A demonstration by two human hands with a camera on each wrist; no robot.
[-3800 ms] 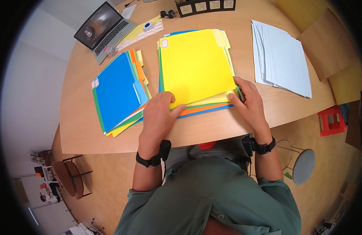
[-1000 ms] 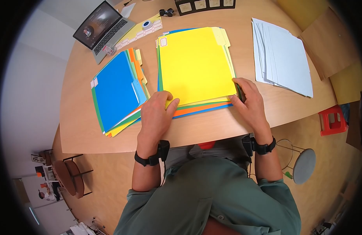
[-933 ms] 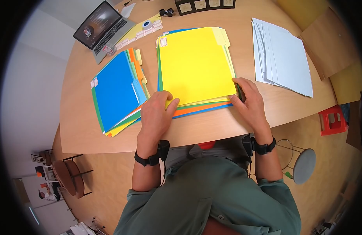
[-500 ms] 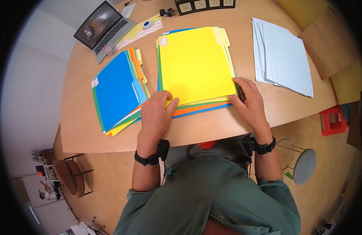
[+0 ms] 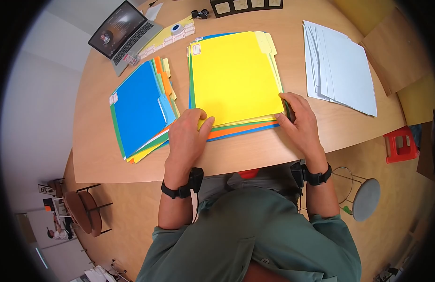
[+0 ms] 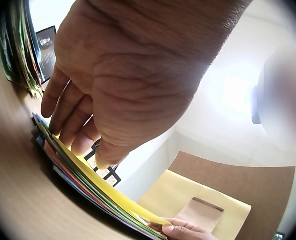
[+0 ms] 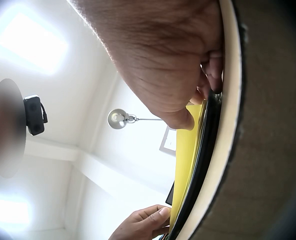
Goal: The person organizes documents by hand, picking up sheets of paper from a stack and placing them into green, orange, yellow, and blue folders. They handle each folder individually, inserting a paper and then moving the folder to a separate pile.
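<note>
A bright yellow file folder lies on top of a stack of coloured folders, with orange and other edges showing below it. At the stack's near left corner, my left hand holds the edge, thumb on the yellow surface and fingers at the side. My right hand grips the near right corner, its thumb on top and its fingers along the right edge. The left wrist view shows the layered folder edges beneath my left fingers. In the right wrist view, my right thumb lies against the yellow folder.
Left of the stack is a second folder pile topped by a blue folder. White papers lie at the right. An open laptop, a label sheet and a tape roll sit at the back left.
Since the earliest frame, the yellow folder has settled more squarely over the stack, and my left hand has shifted slightly left. Over the last second, both hands stay in place.
</note>
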